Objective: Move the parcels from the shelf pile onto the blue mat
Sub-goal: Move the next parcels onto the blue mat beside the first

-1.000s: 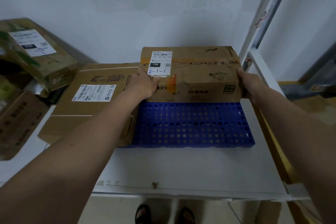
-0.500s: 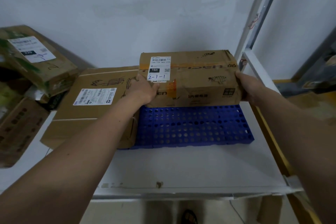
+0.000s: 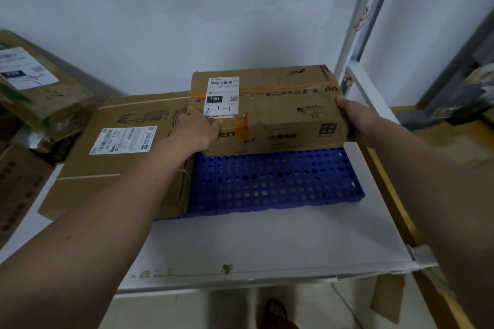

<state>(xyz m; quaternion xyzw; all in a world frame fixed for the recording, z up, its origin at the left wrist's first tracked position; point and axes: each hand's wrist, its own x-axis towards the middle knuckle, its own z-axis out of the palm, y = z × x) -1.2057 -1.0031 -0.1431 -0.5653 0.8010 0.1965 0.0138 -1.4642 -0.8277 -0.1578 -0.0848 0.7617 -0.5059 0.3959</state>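
While your left hand (image 3: 199,129) and right hand (image 3: 355,121) gripped the box (image 3: 267,112) by its ends, it sat on the mat's (image 3: 272,184) far edge, with more parcels (image 3: 117,152) left of your grip unmoved.

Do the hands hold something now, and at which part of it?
Yes: the cardboard box on the blue mat. The left hand has its grip on the box's left end, the right hand on its right end.
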